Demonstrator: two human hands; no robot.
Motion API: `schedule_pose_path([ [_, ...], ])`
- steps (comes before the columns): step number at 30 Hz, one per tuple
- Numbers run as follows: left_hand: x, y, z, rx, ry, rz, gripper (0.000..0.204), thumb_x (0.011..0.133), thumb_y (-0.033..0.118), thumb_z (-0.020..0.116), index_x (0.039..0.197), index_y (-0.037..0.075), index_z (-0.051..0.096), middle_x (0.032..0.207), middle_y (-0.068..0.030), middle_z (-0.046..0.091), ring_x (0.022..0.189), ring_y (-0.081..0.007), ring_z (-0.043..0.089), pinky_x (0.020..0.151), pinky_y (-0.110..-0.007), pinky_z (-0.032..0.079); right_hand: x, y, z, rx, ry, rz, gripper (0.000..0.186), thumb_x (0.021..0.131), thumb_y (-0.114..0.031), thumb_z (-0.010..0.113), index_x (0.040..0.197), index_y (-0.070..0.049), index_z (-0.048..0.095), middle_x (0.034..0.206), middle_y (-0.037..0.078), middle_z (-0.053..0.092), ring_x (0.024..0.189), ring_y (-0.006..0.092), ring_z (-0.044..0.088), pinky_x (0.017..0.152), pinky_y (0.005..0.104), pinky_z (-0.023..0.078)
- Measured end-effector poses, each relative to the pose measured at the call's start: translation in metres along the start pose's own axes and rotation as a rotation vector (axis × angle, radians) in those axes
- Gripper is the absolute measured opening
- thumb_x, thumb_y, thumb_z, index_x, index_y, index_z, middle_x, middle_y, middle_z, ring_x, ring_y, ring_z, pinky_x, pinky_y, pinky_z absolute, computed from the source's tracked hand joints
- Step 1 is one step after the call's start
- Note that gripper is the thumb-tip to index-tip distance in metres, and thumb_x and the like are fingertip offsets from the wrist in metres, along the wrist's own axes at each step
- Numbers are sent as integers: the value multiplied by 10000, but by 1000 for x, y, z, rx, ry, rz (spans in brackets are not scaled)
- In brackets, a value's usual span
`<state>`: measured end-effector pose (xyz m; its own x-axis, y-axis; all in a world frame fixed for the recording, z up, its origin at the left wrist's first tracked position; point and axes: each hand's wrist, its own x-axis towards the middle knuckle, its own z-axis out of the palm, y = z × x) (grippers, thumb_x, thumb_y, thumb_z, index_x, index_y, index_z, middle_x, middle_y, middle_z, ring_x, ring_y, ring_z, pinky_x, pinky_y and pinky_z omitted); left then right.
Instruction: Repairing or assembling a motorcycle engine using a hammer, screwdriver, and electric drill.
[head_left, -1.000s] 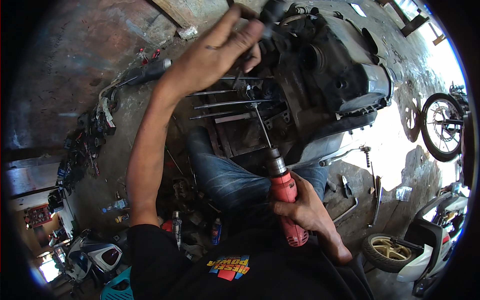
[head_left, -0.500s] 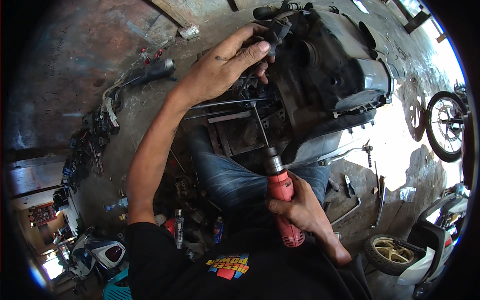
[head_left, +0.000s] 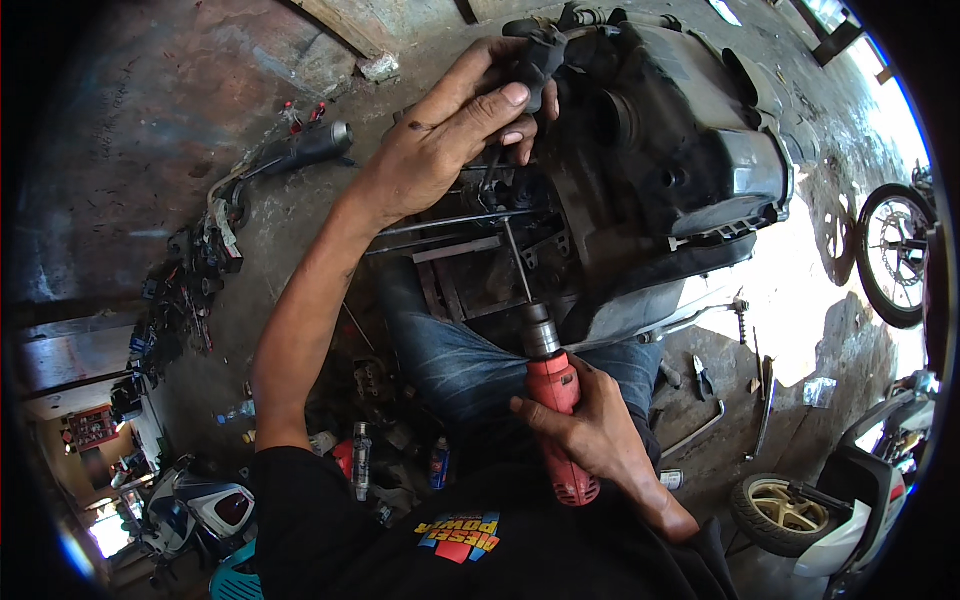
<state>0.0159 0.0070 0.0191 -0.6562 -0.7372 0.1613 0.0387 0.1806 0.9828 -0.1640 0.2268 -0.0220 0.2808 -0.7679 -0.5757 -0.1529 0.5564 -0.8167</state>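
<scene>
My left hand (head_left: 450, 135) grips a black part (head_left: 540, 65) at the upper middle, above a dark engine assembly (head_left: 500, 185) with metal rods across it. My right hand (head_left: 590, 420) is wrapped round a red power drill (head_left: 555, 385) with a steel chuck. A long thin bit (head_left: 515, 260) runs from the chuck up into the assembly, whose contact point is small and dark. A large black plastic body (head_left: 700, 120) sits to the right of my left hand, and my jeans-covered legs (head_left: 440, 360) are beneath the drill.
A silver-tipped exhaust (head_left: 310, 145) and dark parts lie along the left. Pliers (head_left: 702, 378), metal rods and cans (head_left: 438, 465) lie around my legs. A motorbike wheel (head_left: 890, 255) is at right; motorbikes stand at lower left (head_left: 205, 500) and lower right (head_left: 850, 505).
My left hand has come onto the black part at the top and shifted slightly since. The drill in my right hand has moved a little down and left.
</scene>
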Motion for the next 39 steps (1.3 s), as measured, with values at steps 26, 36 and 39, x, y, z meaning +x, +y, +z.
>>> schedule_pose_path([
  [26, 6, 8, 0, 3, 23, -81, 278, 1110, 349, 356, 1165, 99, 465, 777, -41, 505, 645, -98, 460, 570, -264, 471, 1, 6, 6, 47, 6, -27, 403, 760, -192, 789, 1027, 34, 589, 784, 147, 662, 690, 214, 617, 724, 382, 524],
  [36, 1, 5, -5, -75, -23, -77, 303, 1106, 365, 357, 1172, 95, 478, 804, -44, 520, 664, -87, 459, 594, -262, 432, 2, 9, 8, 9, 26, -29, 408, 748, -214, 780, 1005, 44, 596, 756, 151, 656, 670, 224, 613, 711, 383, 522],
  [39, -1, 1, -4, -122, 8, -72, 277, 1100, 348, 384, 1174, 100, 481, 814, -40, 516, 675, -94, 463, 603, -269, 431, 3, 10, 9, 18, 30, -23, 412, 740, -215, 783, 1001, 46, 599, 756, 157, 658, 669, 236, 618, 713, 387, 524],
])
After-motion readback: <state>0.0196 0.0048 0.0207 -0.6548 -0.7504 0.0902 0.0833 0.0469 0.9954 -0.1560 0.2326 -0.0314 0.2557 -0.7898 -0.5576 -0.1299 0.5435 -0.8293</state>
